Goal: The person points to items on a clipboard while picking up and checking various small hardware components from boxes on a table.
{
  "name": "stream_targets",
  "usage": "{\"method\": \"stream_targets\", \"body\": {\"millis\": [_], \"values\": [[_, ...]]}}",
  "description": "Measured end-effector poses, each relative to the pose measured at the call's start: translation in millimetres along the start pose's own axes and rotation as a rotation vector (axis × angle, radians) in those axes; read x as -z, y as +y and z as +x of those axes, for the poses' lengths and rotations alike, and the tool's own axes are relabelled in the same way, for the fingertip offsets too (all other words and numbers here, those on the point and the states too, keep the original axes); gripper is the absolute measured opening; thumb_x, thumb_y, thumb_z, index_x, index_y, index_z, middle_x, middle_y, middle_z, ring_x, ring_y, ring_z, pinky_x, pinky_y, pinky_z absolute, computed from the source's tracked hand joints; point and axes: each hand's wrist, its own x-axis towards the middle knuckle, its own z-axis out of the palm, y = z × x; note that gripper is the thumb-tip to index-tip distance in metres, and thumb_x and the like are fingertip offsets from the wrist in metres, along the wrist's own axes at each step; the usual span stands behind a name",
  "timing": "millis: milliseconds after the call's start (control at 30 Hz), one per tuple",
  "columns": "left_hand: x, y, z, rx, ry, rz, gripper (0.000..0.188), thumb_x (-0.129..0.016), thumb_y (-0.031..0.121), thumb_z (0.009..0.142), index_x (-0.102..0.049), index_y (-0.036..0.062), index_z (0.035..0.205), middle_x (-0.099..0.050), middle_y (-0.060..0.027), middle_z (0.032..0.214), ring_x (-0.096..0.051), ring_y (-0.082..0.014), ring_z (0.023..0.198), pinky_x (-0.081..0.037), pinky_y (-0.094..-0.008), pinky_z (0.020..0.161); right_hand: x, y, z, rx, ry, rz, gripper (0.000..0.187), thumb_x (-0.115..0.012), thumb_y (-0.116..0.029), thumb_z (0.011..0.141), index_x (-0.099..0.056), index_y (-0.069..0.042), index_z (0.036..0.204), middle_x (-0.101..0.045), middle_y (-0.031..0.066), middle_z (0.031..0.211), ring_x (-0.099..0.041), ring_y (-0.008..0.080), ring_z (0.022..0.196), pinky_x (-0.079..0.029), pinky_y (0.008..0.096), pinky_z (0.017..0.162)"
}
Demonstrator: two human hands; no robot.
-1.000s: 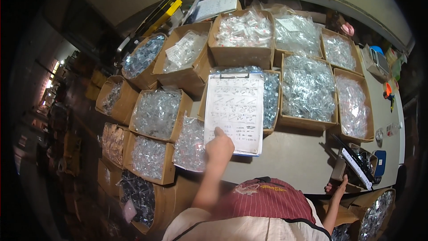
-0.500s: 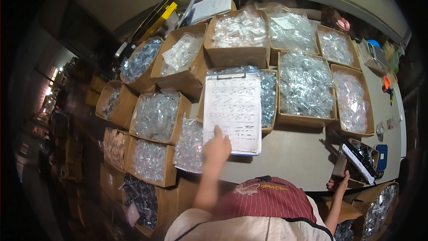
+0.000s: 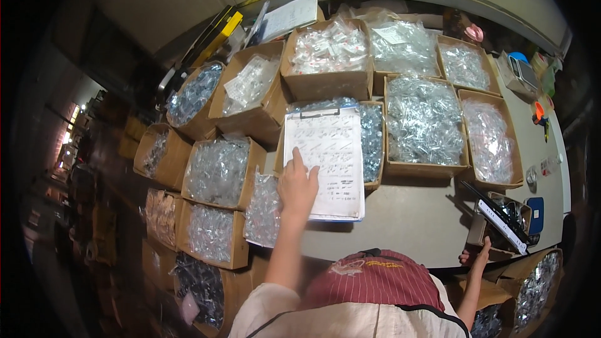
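Note:
A clipboard (image 3: 358,200) with a printed and handwritten sheet (image 3: 335,178) lies in the middle, tilted across the cardboard boxes. Over the sheet's left side is my left hand (image 3: 298,186), its index finger stretched out on the print and its thumb apart; it holds nothing. At the lower right, my right hand (image 3: 477,254) has its fingers apart beside a small cardboard box (image 3: 477,233). Resting across that box is a long black and white rail-like piece (image 3: 501,220). Whether the right hand touches the box is hard to make out.
Open cartons of clear bagged small parts surround the clipboard, among them a large one (image 3: 426,122) to its right and another (image 3: 218,172) to its left. A notebook (image 3: 289,17) lies at the back. A blue case (image 3: 534,214) and orange tool (image 3: 539,113) are on the right.
My left hand has slid up the sheet, its index finger now higher on the print. The right hand stays by the small box. The whole view has shifted slightly.

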Motion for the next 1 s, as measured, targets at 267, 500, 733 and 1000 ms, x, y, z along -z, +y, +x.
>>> {"method": "stream_targets", "body": {"millis": [267,500,733,1000], "values": [[1.7,2.0,8.3,-0.036,0.032,0.050,0.088,-0.073,0.021,0.084,-0.024,-0.0057,0.152,-0.052,-0.0259,0.123,-0.056,-0.0425,0.110,-0.047,-0.0484,0.092,-2.1,-1.7,-2.0,0.002,-0.014,0.033,0.072,-0.049,-0.074,0.087,-0.059,-0.003,0.087,-0.058,0.0110,0.063,-0.059,0.0219,0.045,-0.045,0.0288,0.039],[0.3,2.7,7.2,-0.011,-0.019,0.022,0.092,-0.074,0.022,0.084,-0.020,-0.0060,0.153,-0.049,-0.0273,0.127,-0.054,-0.0436,0.114,-0.045,-0.0479,0.096,-3.6,-1.3,-1.5,0.014,0.000,0.044,0.072,-0.050,-0.075,0.087,-0.058,-0.004,0.090,-0.056,0.0099,0.061,-0.056,0.0206,0.045,-0.043,0.0278,0.039],[-4.9,0.0,3.8,-0.005,-0.031,-0.005,0.093,-0.074,0.020,0.084,-0.018,-0.0062,0.153,-0.049,-0.0289,0.128,-0.053,-0.0440,0.115,-0.045,-0.0473,0.097,-7.9,-4.4,-6.4,0.007,0.017,0.053,0.070,-0.049,-0.074,0.088,-0.057,-0.005,0.088,-0.054,0.0090,0.061,-0.053,0.0190,0.043,-0.040,0.0270,0.038],[-6.0,-0.9,11.3,-0.018,-0.031,-0.014,0.095,-0.074,0.020,0.084,-0.015,-0.0070,0.153,-0.047,-0.0308,0.132,-0.054,-0.0462,0.115,-0.046,-0.0482,0.097,-8.7,-5.8,-9.5,0.003,-0.011,0.072,0.068,-0.049,-0.074,0.088,-0.055,-0.006,0.088,-0.052,0.0078,0.060,-0.052,0.0179,0.043,-0.039,0.0261,0.038]]}}
